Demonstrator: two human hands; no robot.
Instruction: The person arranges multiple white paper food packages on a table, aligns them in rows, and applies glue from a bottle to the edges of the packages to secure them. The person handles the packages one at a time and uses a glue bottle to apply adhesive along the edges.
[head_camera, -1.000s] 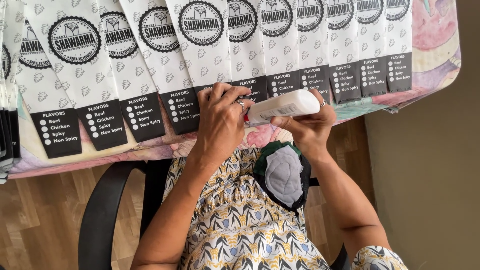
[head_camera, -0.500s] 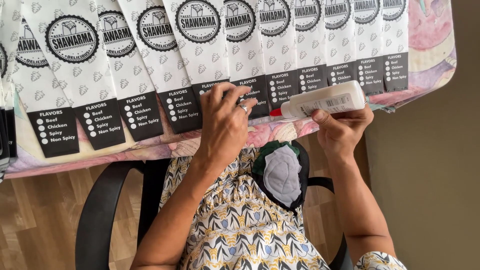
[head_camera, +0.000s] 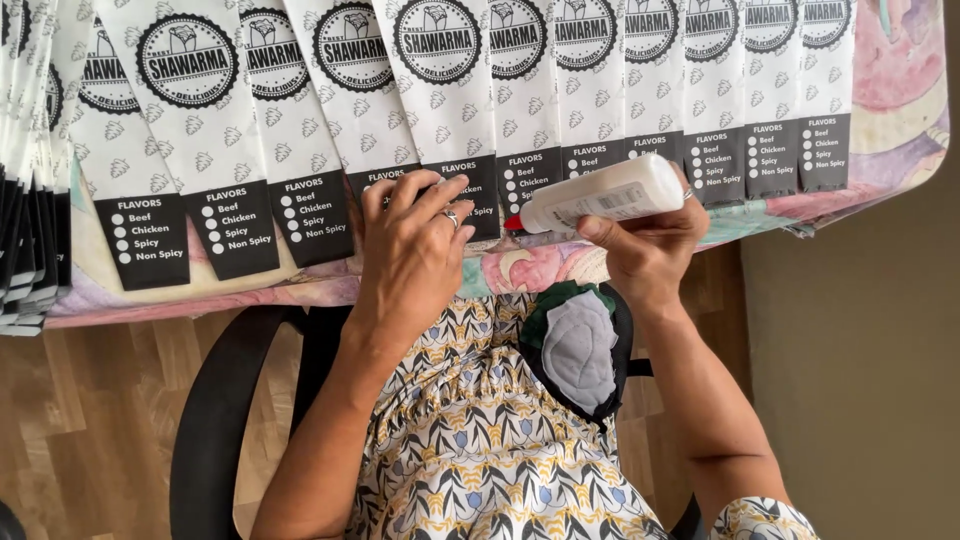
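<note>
A row of overlapping white paper sleeves (head_camera: 330, 110) with round black emblems and black bottom panels lies fanned across the table (head_camera: 900, 120). My left hand (head_camera: 410, 245) presses flat on the lower end of one sleeve near the table's front edge. My right hand (head_camera: 650, 245) grips a white glue bottle (head_camera: 600, 195) held sideways, its red tip pointing left toward the sleeve ends beside my left hand.
A stack of more sleeves (head_camera: 30, 200) hangs at the table's left end. The cloth on the table is pastel patterned. A dark round pouch with a grey centre (head_camera: 578, 345) rests on my lap. A black chair arm (head_camera: 215, 420) curves at lower left above the wooden floor.
My right hand has swung the glue bottle back left toward my left hand, tip pointing at the sleeve ends. My left hand stayed pressed on the sleeves.
</note>
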